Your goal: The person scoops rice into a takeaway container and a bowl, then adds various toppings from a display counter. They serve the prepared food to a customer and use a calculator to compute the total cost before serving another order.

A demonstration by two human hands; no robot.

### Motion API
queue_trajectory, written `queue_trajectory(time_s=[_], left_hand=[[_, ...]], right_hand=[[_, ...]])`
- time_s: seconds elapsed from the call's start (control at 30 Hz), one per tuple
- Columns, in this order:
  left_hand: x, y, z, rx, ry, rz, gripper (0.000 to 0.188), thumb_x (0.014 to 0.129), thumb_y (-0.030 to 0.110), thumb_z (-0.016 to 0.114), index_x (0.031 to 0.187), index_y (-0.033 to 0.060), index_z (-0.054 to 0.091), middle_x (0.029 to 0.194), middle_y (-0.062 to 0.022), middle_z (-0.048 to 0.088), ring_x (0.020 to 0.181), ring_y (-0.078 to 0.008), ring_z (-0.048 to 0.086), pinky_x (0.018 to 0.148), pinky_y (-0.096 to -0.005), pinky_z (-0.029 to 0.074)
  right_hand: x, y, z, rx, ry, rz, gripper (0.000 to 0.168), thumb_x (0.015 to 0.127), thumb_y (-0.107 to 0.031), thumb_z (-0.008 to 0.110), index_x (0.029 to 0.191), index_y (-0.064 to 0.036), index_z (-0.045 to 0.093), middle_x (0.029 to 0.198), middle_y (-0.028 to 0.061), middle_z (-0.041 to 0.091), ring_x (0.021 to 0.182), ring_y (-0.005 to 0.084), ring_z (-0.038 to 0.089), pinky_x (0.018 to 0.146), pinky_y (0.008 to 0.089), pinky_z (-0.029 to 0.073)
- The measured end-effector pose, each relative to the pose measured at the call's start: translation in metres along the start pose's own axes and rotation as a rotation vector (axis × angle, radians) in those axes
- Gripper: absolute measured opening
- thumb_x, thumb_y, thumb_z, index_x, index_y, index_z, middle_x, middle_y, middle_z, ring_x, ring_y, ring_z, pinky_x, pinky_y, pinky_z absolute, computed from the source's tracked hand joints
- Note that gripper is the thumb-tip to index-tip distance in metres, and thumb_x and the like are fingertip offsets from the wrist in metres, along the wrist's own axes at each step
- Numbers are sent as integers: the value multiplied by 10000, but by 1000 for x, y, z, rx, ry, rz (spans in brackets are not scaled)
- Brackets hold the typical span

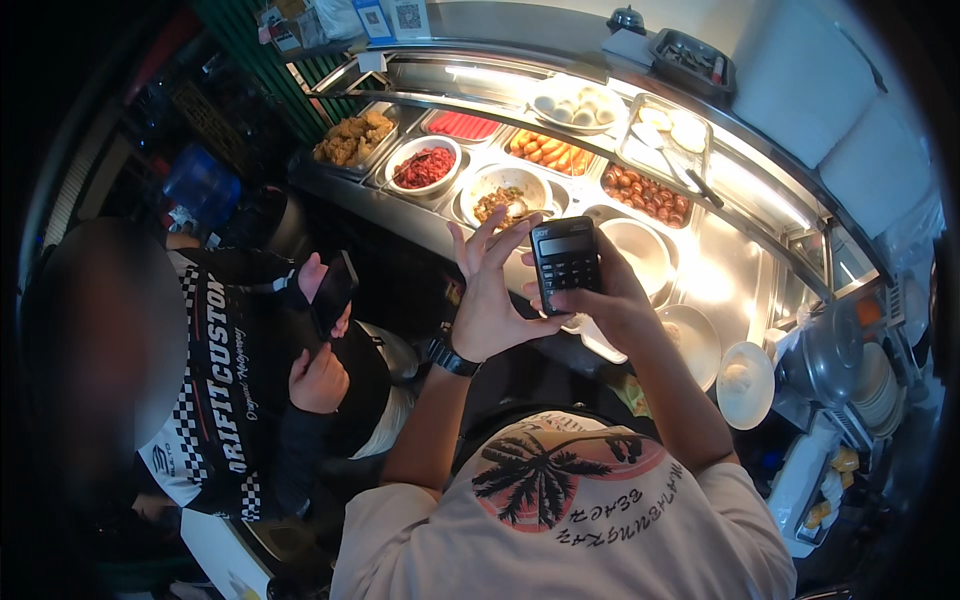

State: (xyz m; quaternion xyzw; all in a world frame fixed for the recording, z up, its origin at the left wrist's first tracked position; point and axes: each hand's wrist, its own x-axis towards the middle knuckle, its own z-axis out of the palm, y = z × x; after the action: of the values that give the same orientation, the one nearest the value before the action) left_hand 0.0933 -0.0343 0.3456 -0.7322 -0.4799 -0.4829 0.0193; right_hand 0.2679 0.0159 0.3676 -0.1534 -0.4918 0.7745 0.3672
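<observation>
A black pocket calculator (pixel 566 264) is held upright in my right hand (pixel 619 292). My right thumb lies over its lower keys, and fingertips show past its left edge. Beside it, my left hand (pixel 487 289) is raised with its fingers apart and nothing in them; its thumb reaches close to the calculator's lower end, and whether they touch I cannot tell. A black wristwatch (pixel 454 354) is on my left wrist. Behind the calculator, a white bowl of chopped cooked food (pixel 501 206) and a pan of small glazed sausages (pixel 646 196) sit in the lit food counter.
Fried chicken (pixel 354 141), a bowl of red meat (pixel 426 166) and peeled eggs (pixel 581 109) stand in the counter under a metal-framed glass shelf. At my left a person (pixel 225 360) holds a phone (pixel 334 294). Stacked plates (pixel 877 394) and a rice-smeared bowl (pixel 744 386) are at my right.
</observation>
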Motion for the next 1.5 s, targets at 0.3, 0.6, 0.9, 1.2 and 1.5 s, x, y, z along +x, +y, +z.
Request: queue_trajectory(time_s=[0.3,0.6,0.9,1.2,1.5], left_hand=[[-6,-10,-14,-16,16,10,1001,551,294,864,1383,134,333,1427,-56,473,1409,-321,251,1132,-630,-59],[-23,-3,-9,-40,14,-7,1012,583,278,870,1398,129,290,1459,-63,427,1419,-330,233,1134,-633,-12],[-23,17,-12,-66,8,-15,1027,573,271,880,1393,125,279,1465,-45,417,1405,-338,267,1140,-628,9],[-31,38,-14,25,1,-41,983,579,261,863,1378,113,310,1458,-43,433,1410,-327,242,1137,-630,-15],[-36,51,-19,22,17,-30,990,575,230,847,1400,113,312,1462,-47,430,1412,-331,241,1135,-634,-20]], right_hand=[[6,16,15,-62,14,-67,817,722,30,758,1399,-42,307,1227,203,574,971,266,683,822,375,592],[-8,17,8,-50,-100,-37,962,681,59,739,1480,-84,224,1339,202,492,1130,297,604,903,434,553],[-21,1,-4,267,-267,74,1008,678,74,572,1542,-164,110,1457,247,350,1311,392,441,994,586,452],[-33,15,-10,302,-304,19,1000,701,-65,740,1506,-148,153,1410,259,415,1240,429,506,980,598,462],[-43,18,0,308,-236,21,859,760,59,621,1481,-107,186,1334,253,485,1149,422,579,912,573,526]])
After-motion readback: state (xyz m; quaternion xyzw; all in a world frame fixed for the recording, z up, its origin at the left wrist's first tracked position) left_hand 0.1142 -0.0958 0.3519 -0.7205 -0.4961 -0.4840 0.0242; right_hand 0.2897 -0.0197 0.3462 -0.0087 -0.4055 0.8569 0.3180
